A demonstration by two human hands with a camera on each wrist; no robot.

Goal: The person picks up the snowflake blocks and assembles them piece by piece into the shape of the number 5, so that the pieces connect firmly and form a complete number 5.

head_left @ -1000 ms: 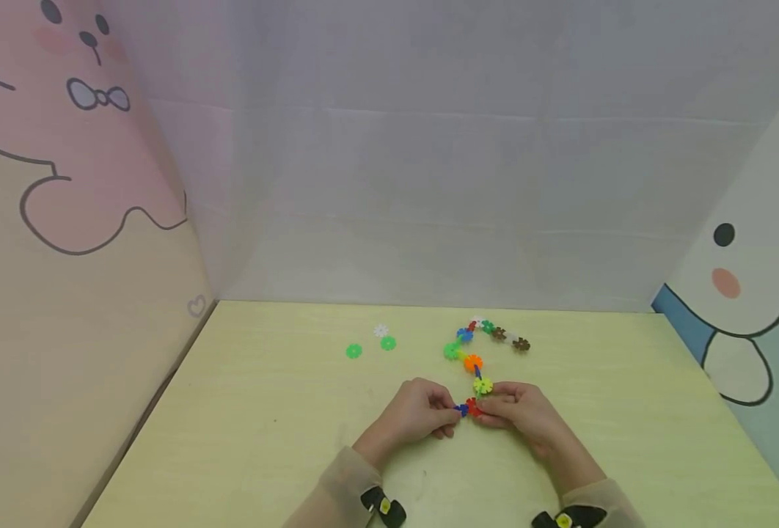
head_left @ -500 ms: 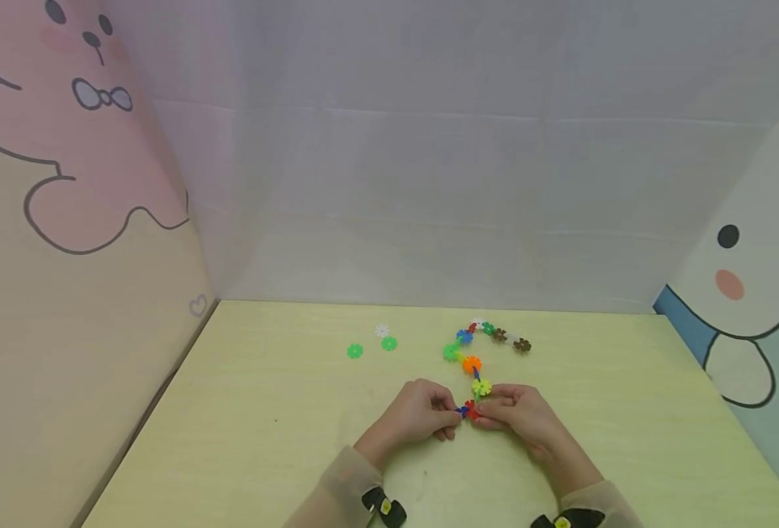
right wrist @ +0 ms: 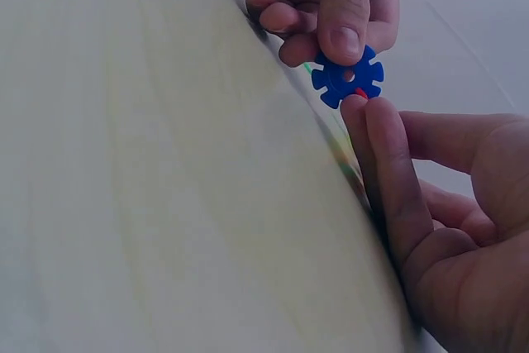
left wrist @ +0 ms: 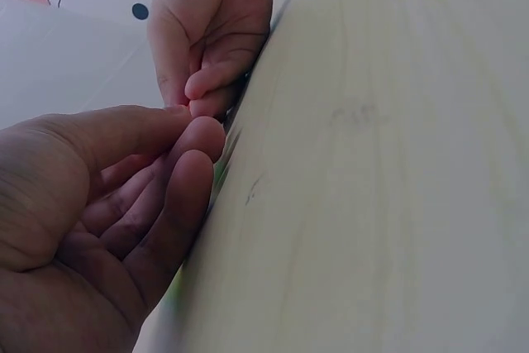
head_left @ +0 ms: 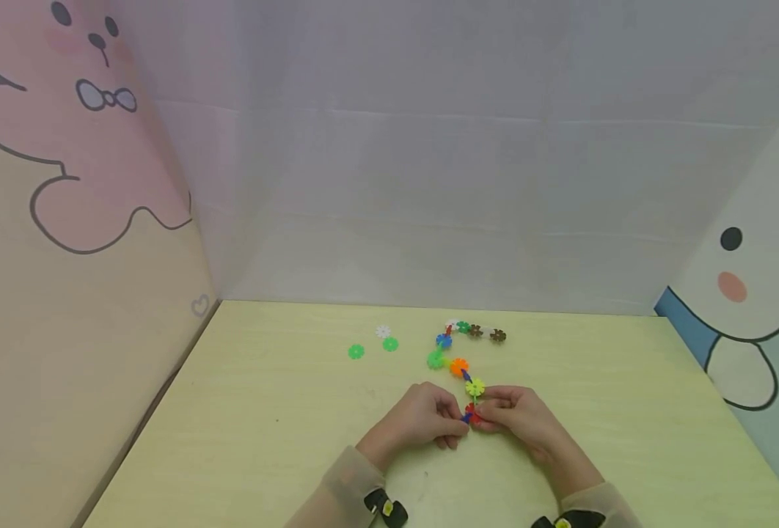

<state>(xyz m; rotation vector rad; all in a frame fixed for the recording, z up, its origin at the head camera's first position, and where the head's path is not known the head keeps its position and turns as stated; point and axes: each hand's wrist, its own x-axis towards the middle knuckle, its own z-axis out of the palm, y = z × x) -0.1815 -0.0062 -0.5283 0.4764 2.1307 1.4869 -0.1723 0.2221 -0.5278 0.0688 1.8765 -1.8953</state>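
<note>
My left hand (head_left: 422, 418) pinches a dark blue notched plastic disc, a snowflake building piece (right wrist: 329, 80), between thumb and fingers. My right hand (head_left: 520, 414) pinches a red snowflake piece (head_left: 472, 411) close beside it. In the right wrist view a bit of red meets the blue disc's lower edge; how deeply they interlock cannot be seen. From the red piece a chain runs away over the table through a yellow piece (head_left: 474, 387), an orange piece (head_left: 458, 367) and a green piece (head_left: 436, 359), bending right to a brown piece (head_left: 498, 335) at its end.
Two loose green discs (head_left: 356, 352) and a white snowflake piece (head_left: 382, 331) lie left of the chain on the pale wooden table (head_left: 284, 440). A white cloth backdrop (head_left: 389, 205) rises behind the table, with cartoon-printed panels on both sides.
The chain's far part has swung left across the table. Both hands keep their pinch; the left has shifted slightly right and the blue disc has turned against the red piece.
</note>
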